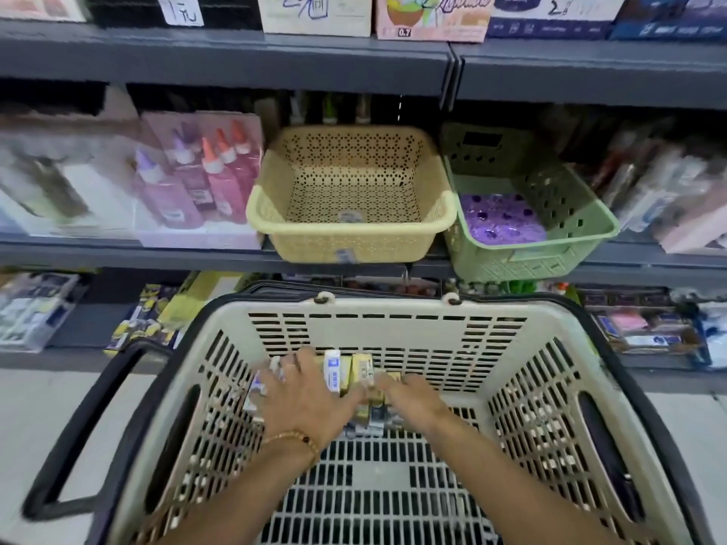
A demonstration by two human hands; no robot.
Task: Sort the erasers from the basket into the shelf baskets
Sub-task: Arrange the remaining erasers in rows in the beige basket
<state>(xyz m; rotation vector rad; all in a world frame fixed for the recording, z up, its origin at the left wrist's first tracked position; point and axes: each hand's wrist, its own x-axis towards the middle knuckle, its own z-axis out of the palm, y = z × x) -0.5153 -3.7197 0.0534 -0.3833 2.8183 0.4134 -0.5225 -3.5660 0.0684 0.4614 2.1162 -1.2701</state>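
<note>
Shop aisle, stocked shelving

Grey metal shelves (236, 57) are running left to right, holding packaged stationery, while pale floor tiles (35, 407) are showing below.

Two shelf baskets (350, 198), one shopping basket (393, 328), two hands (310, 395).

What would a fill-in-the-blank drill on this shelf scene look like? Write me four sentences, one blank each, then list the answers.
1. Both hands, the left hand and the right hand, reach into the ____ shopping basket.
2. The erasers lie at the basket's ____ end.
3. The purple items sit in the ____ shelf basket.
4. A bracelet circles the ____ wrist.

Answers: beige; far; green; left
</note>
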